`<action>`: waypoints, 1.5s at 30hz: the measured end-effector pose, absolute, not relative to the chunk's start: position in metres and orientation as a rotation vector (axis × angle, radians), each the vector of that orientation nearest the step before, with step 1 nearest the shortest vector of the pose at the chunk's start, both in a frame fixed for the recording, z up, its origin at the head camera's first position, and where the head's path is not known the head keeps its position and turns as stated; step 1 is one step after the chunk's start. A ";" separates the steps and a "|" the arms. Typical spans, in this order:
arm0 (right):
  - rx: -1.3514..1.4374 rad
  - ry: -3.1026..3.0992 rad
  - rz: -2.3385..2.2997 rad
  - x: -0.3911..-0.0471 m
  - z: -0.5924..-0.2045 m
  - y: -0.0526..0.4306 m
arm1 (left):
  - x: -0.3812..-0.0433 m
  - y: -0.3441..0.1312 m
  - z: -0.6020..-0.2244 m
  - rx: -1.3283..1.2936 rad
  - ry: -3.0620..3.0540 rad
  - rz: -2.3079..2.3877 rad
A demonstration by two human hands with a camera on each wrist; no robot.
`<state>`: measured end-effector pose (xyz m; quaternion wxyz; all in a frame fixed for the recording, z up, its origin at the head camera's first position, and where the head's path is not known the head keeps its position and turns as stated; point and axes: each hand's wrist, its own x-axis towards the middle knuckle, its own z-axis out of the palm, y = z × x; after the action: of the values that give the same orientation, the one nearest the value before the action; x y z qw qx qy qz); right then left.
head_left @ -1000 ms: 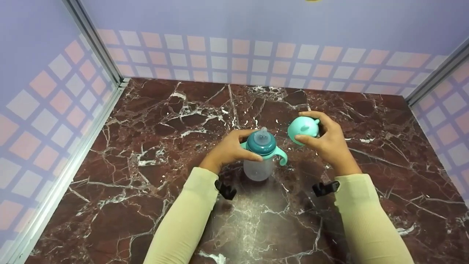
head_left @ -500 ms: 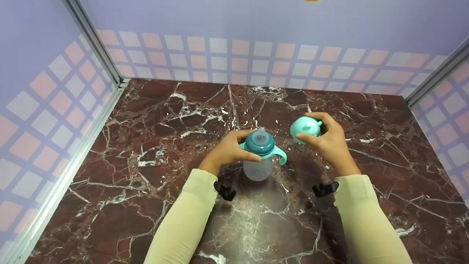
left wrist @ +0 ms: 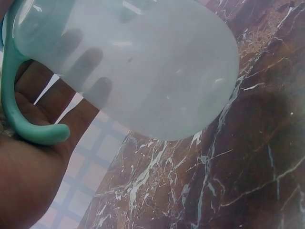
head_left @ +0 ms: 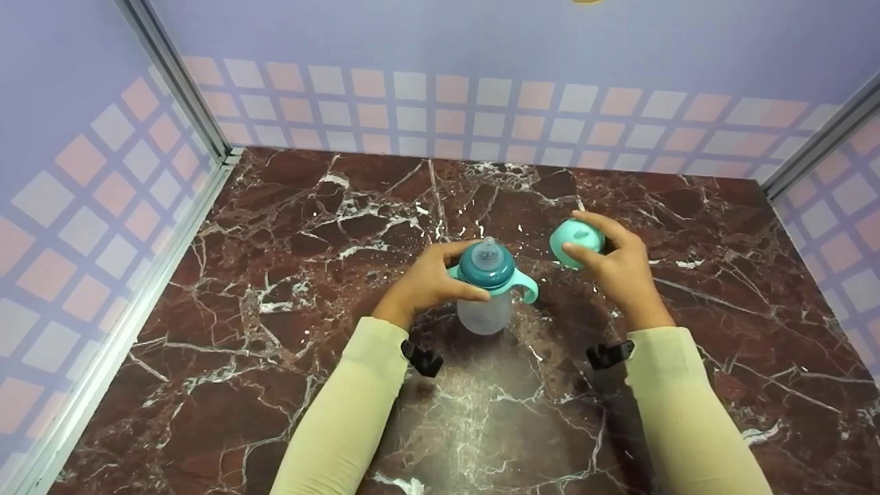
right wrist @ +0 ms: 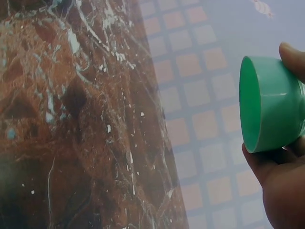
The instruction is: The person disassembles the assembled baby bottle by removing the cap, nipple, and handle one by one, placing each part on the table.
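My left hand (head_left: 430, 282) grips a baby bottle (head_left: 485, 316) around its teal collar, with the thumb in front and fingers behind. A clear nipple (head_left: 488, 253) tops it, and a mint handle (head_left: 526, 285) curves out on its right side. In the left wrist view the translucent bottle body (left wrist: 157, 71) lets the fingers behind show through; the other handle (left wrist: 43, 133) lies by the palm. To the right, my right hand (head_left: 622, 268) pinches a mint bottle cap (head_left: 577, 240), apart from the bottle. Its hollow open end (right wrist: 251, 105) appears in the right wrist view.
A dark red marble-patterned table (head_left: 275, 385) lies under both hands, with small white specks on it. Lilac walls with pink and white squares (head_left: 450, 110) enclose the back and sides. A metal edge strip (head_left: 130, 337) runs along the left.
My right hand has shifted slightly right with the cap, which has turned a little. The left hand and bottle have barely moved.
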<state>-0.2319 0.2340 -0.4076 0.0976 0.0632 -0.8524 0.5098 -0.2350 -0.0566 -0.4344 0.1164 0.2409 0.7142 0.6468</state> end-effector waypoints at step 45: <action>-0.008 -2.691 1.195 -0.249 -0.450 0.255 | -0.232 -0.061 -0.439 0.724 2.142 1.852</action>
<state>-0.2491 0.2548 -0.4502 0.0985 -0.0028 -0.9095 0.4039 -0.2320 -0.0611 -0.4393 0.1094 0.2462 0.7285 0.6298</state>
